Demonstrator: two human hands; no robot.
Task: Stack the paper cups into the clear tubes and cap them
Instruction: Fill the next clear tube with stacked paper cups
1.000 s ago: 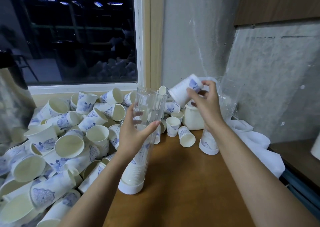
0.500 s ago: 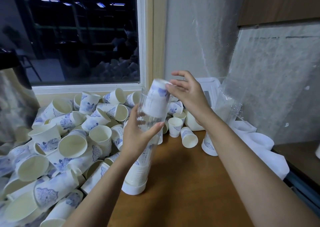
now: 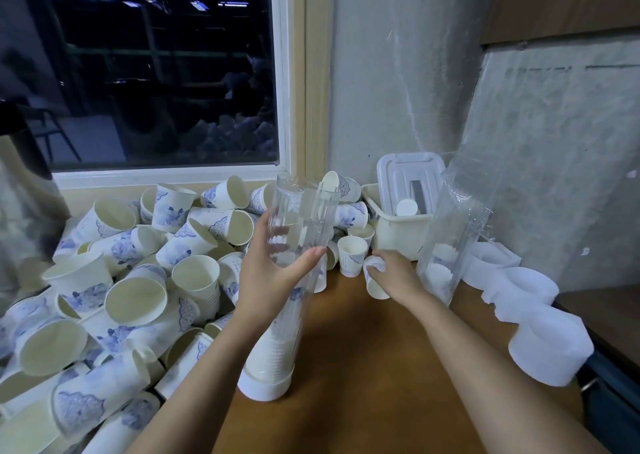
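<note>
A clear tube [image 3: 300, 221] stands tilted on the wooden table, its foot in a white cap [image 3: 265, 386], with a stack of cups [image 3: 277, 349] filling its lower part. My left hand [image 3: 273, 277] grips the tube around its middle. To the right, my right hand [image 3: 394, 275] is curled round a small paper cup [image 3: 374, 280] lying on its side on the table. An upright cup [image 3: 352, 256] stands just left of it. A big heap of white cups with blue prints [image 3: 138, 280] fills the left side.
A second clear tube [image 3: 453, 231] holding a few cups leans at the right by the concrete wall. Behind it sits a white plastic bin [image 3: 398, 231] with its lid propped up. White caps [image 3: 540, 342] lie along the table's right edge. A window frame [image 3: 291, 107] rises behind the heap.
My right hand left the tube's mouth, where it held a cup, and dropped to the table to grasp another cup. My left hand stayed on the tube.
</note>
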